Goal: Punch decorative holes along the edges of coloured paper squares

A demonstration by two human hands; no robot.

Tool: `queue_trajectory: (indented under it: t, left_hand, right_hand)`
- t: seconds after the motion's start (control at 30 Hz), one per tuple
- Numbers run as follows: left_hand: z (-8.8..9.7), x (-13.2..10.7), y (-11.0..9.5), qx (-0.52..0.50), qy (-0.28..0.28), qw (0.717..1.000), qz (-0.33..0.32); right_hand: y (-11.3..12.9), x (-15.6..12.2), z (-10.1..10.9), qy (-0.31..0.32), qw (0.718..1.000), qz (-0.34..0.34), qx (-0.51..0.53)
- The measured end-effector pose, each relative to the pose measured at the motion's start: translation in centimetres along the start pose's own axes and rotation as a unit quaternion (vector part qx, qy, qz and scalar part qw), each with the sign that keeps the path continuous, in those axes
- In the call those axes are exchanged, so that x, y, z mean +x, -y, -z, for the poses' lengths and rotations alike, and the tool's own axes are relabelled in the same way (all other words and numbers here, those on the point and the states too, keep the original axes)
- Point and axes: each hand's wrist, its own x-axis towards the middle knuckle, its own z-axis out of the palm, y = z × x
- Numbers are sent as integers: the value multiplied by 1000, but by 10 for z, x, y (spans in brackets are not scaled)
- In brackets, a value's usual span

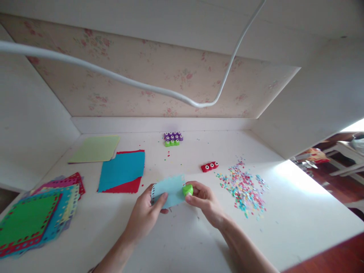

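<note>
A light blue sheet of paper [169,189] is pinched in my left hand [150,204], thumb on top and fingers beneath. A row of punched holes runs along its left edge. My right hand [203,199] is closed around a small green craft punch [188,190], which sits at the sheet's right edge. Whether the paper is inside the punch slot, I cannot tell. To the right of my right hand lies a heap of small coloured paper bits [244,187]. Several red punches [209,167] stand in a row just beyond it.
Purple punches [173,136] and green punches [172,143] stand grouped at the back. On the left lie a pile of hole-edged coloured sheets [31,216], blue and red sheets [122,170], and pale green sheets [95,148]. A white cable [159,90] hangs across the view above the desk.
</note>
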Motion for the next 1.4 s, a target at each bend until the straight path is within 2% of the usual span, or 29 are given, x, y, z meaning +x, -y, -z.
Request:
queue_trajectory:
  t: [0.3, 0.5, 0.7, 0.8, 1.07, 1.27, 1.4]
  left_hand:
    - [5, 4, -5, -42, -56, 997, 21]
    - [6, 4, -6, -53, -59, 997, 25]
    - [8, 6, -4, -40, -61, 997, 30]
    - [8, 8, 1, -11, -61, 998, 19]
    - [5, 10, 12, 38, -50, 998, -4]
    - [6, 9, 13, 59, -43, 997, -18]
    - [6, 10, 14, 58, -43, 997, -23]
  right_hand:
    - [6, -3, 6, -34, 998, -13, -48]
    - [5, 0, 6, -101, 993, -26, -57]
    - [9, 2, 10, -160, 986, 42, -32]
    - [12, -3, 17, -180, 982, 51, -35]
    - [30, -30, 57, -195, 976, 29, -86]
    - [38, -49, 98, -244, 964, 13, -100]
    - [47, -48, 131, -261, 955, 10, -140]
